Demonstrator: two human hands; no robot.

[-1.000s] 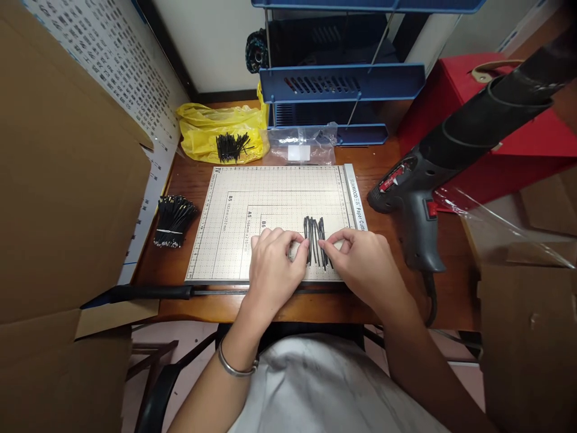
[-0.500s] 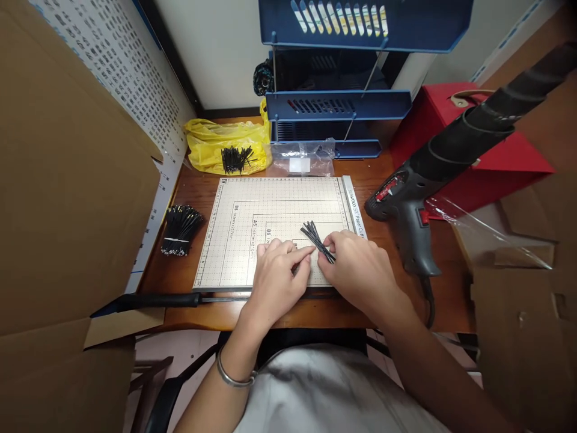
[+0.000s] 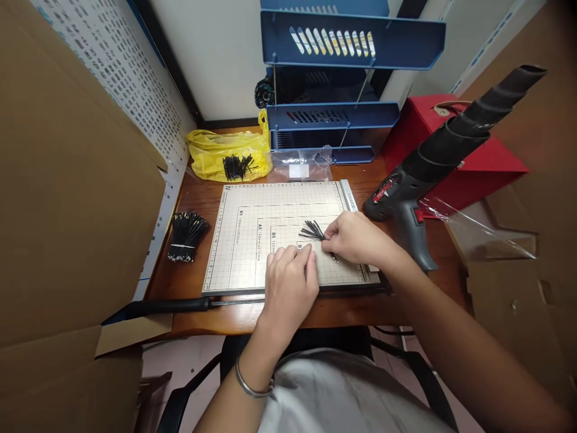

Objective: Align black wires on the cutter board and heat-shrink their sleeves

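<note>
A brown wooden desk [image 3: 198, 282] stands against a plain pale wall [image 3: 216, 54]. At the back of the desk rises a blue stacked letter tray [image 3: 351, 42], with a red box [image 3: 451, 162] to the right of the desk's rear edge. Large cardboard panels [image 3: 67, 210] flank the desk on its left, and more cardboard [image 3: 532, 288] on its right. A printed sheet [image 3: 130, 72] hangs on the left wall above the desk. Below the desk's front edge lies a pinkish floor [image 3: 180, 361].

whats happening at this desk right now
A person sits at a wooden desk with a gridded paper cutter in front of them. The right hand pinches a small bunch of thin black wires fanned out on the board, and the left hand rests flat on the board beside it. A tied wire bundle and a heat gun lie at the sides.
</note>
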